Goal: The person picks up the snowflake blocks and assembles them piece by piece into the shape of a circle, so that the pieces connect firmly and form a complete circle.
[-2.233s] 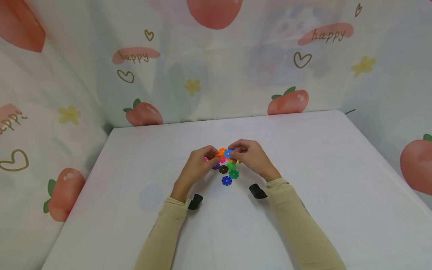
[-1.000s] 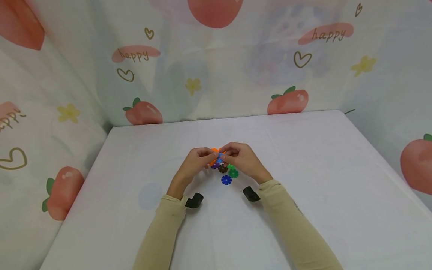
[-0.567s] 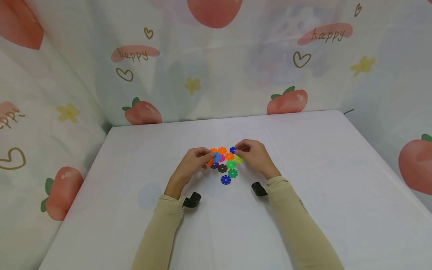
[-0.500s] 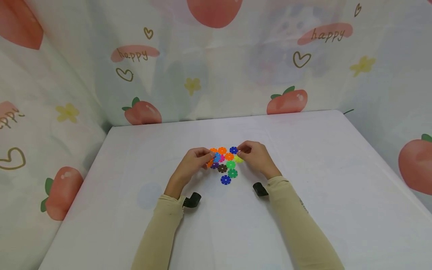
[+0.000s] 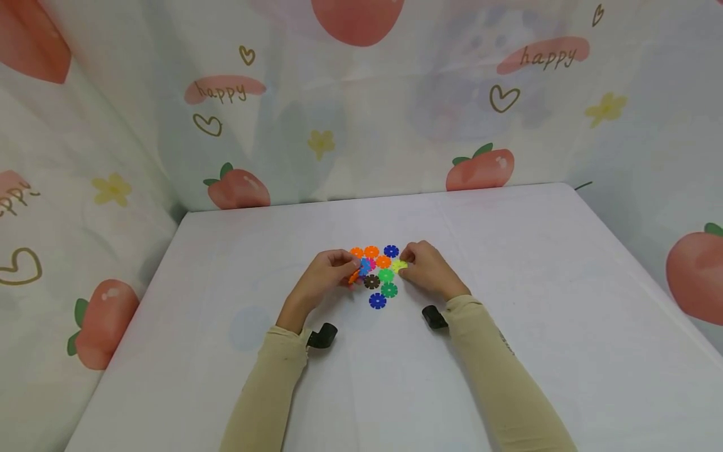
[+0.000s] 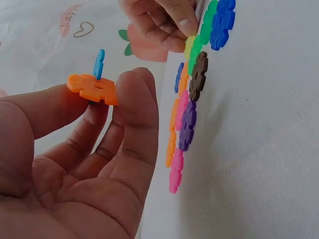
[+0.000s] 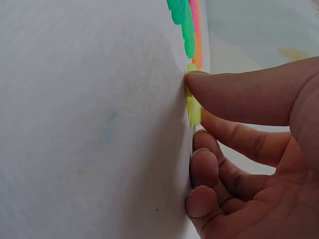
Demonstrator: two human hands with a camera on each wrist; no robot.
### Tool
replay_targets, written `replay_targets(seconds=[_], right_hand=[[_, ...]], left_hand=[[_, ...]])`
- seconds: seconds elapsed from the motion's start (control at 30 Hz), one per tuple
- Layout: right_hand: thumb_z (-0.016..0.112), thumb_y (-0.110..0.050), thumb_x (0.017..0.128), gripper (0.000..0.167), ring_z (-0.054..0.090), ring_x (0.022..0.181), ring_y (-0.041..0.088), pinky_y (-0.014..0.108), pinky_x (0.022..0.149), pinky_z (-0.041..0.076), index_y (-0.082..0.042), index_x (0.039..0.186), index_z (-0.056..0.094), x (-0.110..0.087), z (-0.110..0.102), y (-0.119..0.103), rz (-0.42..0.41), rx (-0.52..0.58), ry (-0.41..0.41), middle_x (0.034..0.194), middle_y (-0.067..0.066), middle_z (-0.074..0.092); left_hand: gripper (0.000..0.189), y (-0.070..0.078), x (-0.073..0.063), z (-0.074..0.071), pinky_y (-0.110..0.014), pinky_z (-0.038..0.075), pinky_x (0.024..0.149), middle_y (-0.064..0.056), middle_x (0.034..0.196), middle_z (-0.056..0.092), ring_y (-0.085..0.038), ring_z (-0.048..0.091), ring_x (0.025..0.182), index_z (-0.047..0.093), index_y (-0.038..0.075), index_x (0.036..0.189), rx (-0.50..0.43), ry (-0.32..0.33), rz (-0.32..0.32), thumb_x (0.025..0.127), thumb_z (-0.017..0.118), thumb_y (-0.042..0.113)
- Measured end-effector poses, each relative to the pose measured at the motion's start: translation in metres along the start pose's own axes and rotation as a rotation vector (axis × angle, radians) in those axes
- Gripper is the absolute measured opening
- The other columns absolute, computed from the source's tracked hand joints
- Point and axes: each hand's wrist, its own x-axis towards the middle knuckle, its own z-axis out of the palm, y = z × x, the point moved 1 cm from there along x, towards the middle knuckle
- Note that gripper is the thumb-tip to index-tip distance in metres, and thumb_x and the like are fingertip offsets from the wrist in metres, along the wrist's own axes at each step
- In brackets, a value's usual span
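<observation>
A printed cloth [image 5: 361, 94] with fruit, hearts and the word "happy" hung behind a white table [image 5: 508, 270]. Above the table, the left hand [image 5: 327, 273] pinched a notched orange piece [image 6: 92, 89] by its rim, and a light-blue piece [image 6: 99, 64] stood crosswise in it; that rim hold, I judged, kept the joined pair steady while leaving the blue side free. The right hand [image 5: 429, 271] pinched a yellow piece [image 5: 398, 266], the outermost on that hand's side and so, I supposed, the handiest; seen nearly edge-on, it might have been resting on the table or slightly raised, and I couldn't tell which. Between the hands lay two green pieces [image 5: 386, 275], a brown piece [image 5: 371, 282] and, nearest the sleeves [image 5: 497, 376], a dark blue piece [image 5: 377, 297], with a purple piece [image 6: 187, 127] close to the left hand. They looked laid flat so each could be told apart by colour. I saw no box or dish holding them; they rested straight on the table. Farther out, black fittings [image 5: 323, 336] jutted from the sleeves at the wrists.
</observation>
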Motion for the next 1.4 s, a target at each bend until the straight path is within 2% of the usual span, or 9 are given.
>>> replay_targets(seconds=[0.2,0.37,0.5,0.63,0.77,0.93,1.17,1.4], right_hand=[[0.068,-0.001,0.098,0.018,0.056,0.098,0.034,0.045,0.091,0.052,0.002,0.114,0.060,-0.002,-0.004,0.001,0.000,0.024,0.034,0.103,0.017,0.061],[0.069,-0.001,0.100,0.016,0.058,0.098,0.031,0.041,0.090,0.052,0.000,0.115,0.068,-0.004,-0.010,0.000,-0.046,0.119,0.095,0.104,0.014,0.066],[0.072,-0.004,0.101,0.013,0.064,0.095,0.031,0.039,0.085,0.055,-0.001,0.113,0.073,-0.005,-0.012,-0.005,-0.096,0.224,0.120,0.103,0.013,0.070],[0.074,-0.008,0.100,0.014,0.071,0.093,0.034,0.042,0.085,0.058,0.000,0.113,0.075,-0.007,-0.014,-0.013,-0.137,0.326,0.092,0.103,0.013,0.073],[0.074,-0.010,0.100,0.015,0.070,0.096,0.037,0.051,0.090,0.058,-0.001,0.112,0.077,-0.009,-0.014,-0.021,-0.161,0.377,0.050,0.102,0.013,0.074],[0.074,-0.008,0.099,0.012,0.070,0.095,0.037,0.058,0.092,0.057,-0.002,0.109,0.078,-0.011,-0.012,-0.030,-0.193,0.399,0.030,0.100,0.012,0.074],[0.075,-0.006,0.098,0.009,0.069,0.093,0.029,0.043,0.087,0.059,-0.004,0.106,0.079,-0.012,-0.008,-0.038,-0.209,0.374,0.021,0.101,0.010,0.074],[0.075,-0.007,0.099,0.009,0.070,0.092,0.027,0.040,0.087,0.059,-0.003,0.106,0.079,-0.013,-0.006,-0.039,-0.221,0.362,0.039,0.099,0.009,0.075]], left_hand=[[0.020,-0.001,0.000,0.000,-0.034,0.061,0.086,-0.017,0.106,0.072,-0.027,0.073,0.090,0.070,-0.003,0.117,-0.018,-0.011,-0.008,0.109,0.065,0.015],[0.022,0.000,0.001,0.001,-0.034,0.061,0.086,-0.020,0.105,0.074,-0.029,0.074,0.091,0.069,-0.004,0.114,-0.018,-0.022,-0.021,0.110,0.064,0.017],[0.024,0.001,0.002,0.002,-0.033,0.061,0.084,-0.018,0.101,0.076,-0.027,0.074,0.090,0.071,-0.004,0.110,0.006,-0.014,-0.033,0.110,0.064,0.019],[0.025,0.002,0.002,0.003,-0.033,0.061,0.084,-0.017,0.099,0.075,-0.028,0.073,0.089,0.071,-0.003,0.108,0.019,0.001,-0.031,0.109,0.064,0.022],[0.027,0.001,0.003,0.003,-0.031,0.060,0.082,-0.015,0.098,0.075,-0.028,0.072,0.088,0.072,-0.003,0.108,0.019,0.019,-0.028,0.109,0.065,0.023],[0.028,0.000,0.005,0.004,-0.030,0.060,0.078,-0.014,0.095,0.075,-0.030,0.072,0.085,0.072,-0.004,0.108,0.008,0.035,-0.011,0.109,0.064,0.023],[0.027,0.001,0.005,0.006,-0.029,0.059,0.076,-0.016,0.096,0.075,-0.031,0.073,0.086,0.072,-0.004,0.108,0.003,0.037,-0.001,0.110,0.062,0.021],[0.026,0.002,0.003,0.006,-0.027,0.059,0.076,-0.016,0.095,0.074,-0.029,0.072,0.085,0.071,-0.005,0.109,-0.018,0.046,-0.010,0.110,0.061,0.019]])
